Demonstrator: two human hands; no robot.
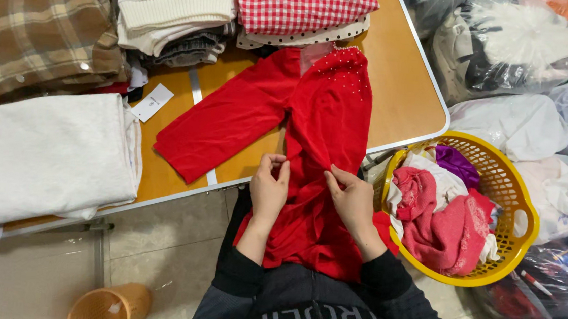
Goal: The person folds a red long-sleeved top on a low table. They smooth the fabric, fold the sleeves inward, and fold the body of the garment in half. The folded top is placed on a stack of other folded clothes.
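Note:
A red long-sleeved garment [318,108] with small pearl beads near its shoulder lies across the wooden table [398,87] and hangs over the front edge onto my lap. One sleeve stretches out to the left. My left hand [270,187] pinches the red cloth at the table's edge. My right hand [352,198] grips the same cloth a little to the right. Both hands hold folds of the fabric close together.
Folded piles sit on the table: a white one [41,154] at left, a brown plaid one [38,25], cream knitwear [171,2] and a red checked one [300,2]. A yellow basket [521,198] of clothes stands at right, bagged garments [509,42] behind it, an orange bin [110,304] below.

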